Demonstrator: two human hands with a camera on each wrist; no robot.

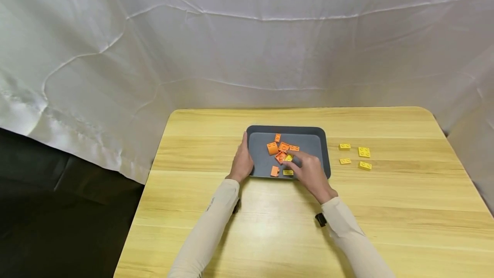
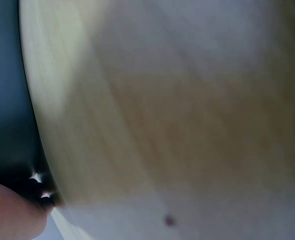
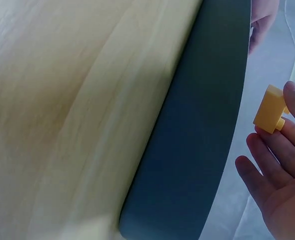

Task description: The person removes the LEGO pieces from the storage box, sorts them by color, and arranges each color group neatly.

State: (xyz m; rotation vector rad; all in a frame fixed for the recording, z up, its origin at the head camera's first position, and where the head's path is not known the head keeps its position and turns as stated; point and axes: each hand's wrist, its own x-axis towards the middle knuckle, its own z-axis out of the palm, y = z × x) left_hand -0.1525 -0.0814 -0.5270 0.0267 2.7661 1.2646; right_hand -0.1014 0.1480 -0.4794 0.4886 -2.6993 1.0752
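In the head view my right hand (image 1: 310, 170) is over the dark grey tray (image 1: 308, 129), pinching a yellow toy brick (image 1: 288, 158). The right wrist view shows this yellow brick (image 3: 270, 109) between thumb and fingertips, above the tray's rim. My left hand (image 1: 242, 162) rests against the tray's left side. Several orange bricks (image 1: 272, 148) lie loosely inside the tray, together with another yellow brick (image 1: 287, 172) near the front wall. The left wrist view shows little more than one fingertip (image 2: 12, 215) beside the tray's wall.
Right of the tray, several yellow bricks (image 1: 364, 152) sit apart on the wooden table (image 1: 270, 235). A pale curtain (image 1: 270, 55) hangs behind the table and along its sides. Something dark (image 1: 58, 218) lies beyond the table's left edge.
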